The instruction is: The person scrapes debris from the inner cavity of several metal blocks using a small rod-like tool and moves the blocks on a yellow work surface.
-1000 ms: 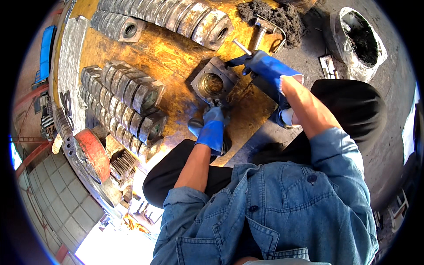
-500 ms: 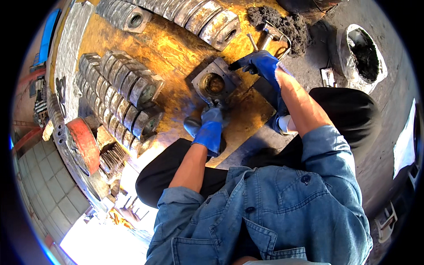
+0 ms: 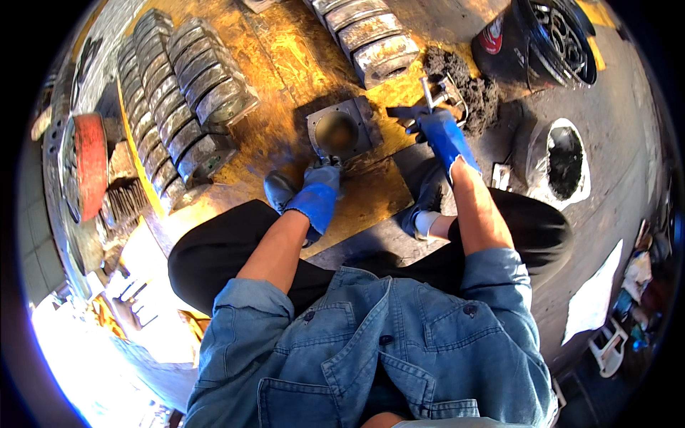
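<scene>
A square metal block [image 3: 362,123] with a large round bore lies flat on the yellow, worn board in front of me. My left hand [image 3: 317,194], in a blue glove, grips the block's near edge, its fingertips dark and partly hidden. To the right of the block, my right hand [image 3: 441,133] hovers in a matching glove. A dark, finger-like length stretches left from it toward the block, apart from it, and looks like a blackened glove finger. Just beyond that hand are a thin metal rod [image 3: 427,91] and a metal clamp-like tool [image 3: 451,94].
Rows of stacked metal blocks [image 3: 189,107] stand at left, more [image 3: 367,36] at the far side. Dark shavings [image 3: 481,100] lie beside a black bucket [image 3: 503,53]. A white sack [image 3: 531,153] of black material stands at right. A red-rimmed wheel [image 3: 90,167] is far left.
The whole view has shifted. My right hand has drawn away from the block's right corner, to the right and nearer me. My left hand stays at the block's near edge.
</scene>
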